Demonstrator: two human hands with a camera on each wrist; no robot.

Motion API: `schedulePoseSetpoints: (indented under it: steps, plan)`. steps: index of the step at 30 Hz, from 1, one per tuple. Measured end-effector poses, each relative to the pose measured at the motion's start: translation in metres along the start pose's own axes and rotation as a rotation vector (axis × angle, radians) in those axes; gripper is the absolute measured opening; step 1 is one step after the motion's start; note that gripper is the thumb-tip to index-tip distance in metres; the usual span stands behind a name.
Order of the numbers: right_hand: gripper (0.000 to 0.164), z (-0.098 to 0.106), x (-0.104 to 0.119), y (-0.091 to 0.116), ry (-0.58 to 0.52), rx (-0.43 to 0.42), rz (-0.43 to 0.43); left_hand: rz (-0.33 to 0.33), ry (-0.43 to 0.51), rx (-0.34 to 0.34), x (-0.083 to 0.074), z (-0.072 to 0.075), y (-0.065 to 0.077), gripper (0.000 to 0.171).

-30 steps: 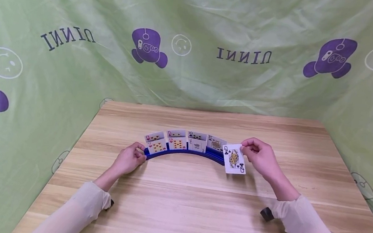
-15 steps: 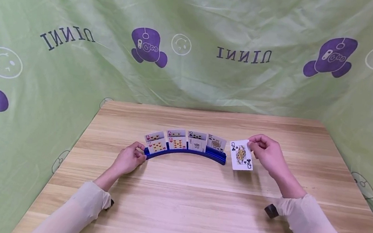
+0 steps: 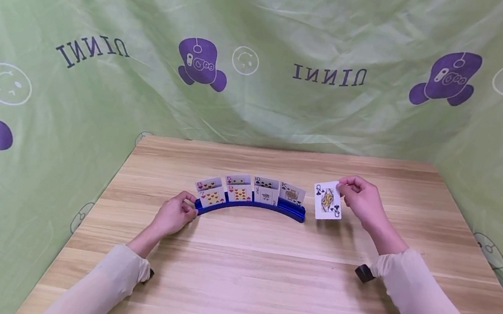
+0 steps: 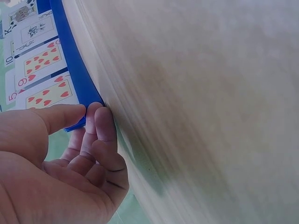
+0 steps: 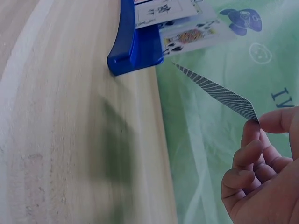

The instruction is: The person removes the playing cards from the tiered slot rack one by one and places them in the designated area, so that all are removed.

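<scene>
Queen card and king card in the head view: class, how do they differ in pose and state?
The queen card is pinched by the right hand, clear of the blue holder; the king card stands in that holder. In this view, the queen card's top edge rises to the right, while the king card's slopes down. Both are white-faced court cards with black suit marks.

With my right hand (image 3: 363,201) I moved the queen card (image 3: 328,201) rightward and higher in the head view; it had overlapped the right end of the blue card holder (image 3: 251,204), then came clear, uncovering that end.
</scene>
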State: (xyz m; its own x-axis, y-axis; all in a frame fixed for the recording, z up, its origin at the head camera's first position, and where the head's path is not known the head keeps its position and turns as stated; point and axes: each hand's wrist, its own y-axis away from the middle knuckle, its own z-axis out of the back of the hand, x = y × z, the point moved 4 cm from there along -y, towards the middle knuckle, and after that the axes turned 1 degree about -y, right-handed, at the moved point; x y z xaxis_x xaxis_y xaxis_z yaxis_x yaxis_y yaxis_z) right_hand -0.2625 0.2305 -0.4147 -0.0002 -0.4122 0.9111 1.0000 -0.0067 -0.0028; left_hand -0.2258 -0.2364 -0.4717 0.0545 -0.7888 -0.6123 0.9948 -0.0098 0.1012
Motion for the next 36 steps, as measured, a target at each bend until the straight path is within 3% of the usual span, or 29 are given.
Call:
schedulePoseSetpoints:
  steps: [21, 36]
  plan:
    - [0.03, -0.008, -0.019, -0.033, 0.091, 0.001, -0.081, -0.001, 0.001, 0.009, 0.0, 0.0, -0.001, 0.027]
    - [0.037, -0.016, -0.031, -0.053, 0.164, 0.083, -0.141, 0.011, 0.007, 0.013, -0.001, 0.0, -0.001, 0.028]
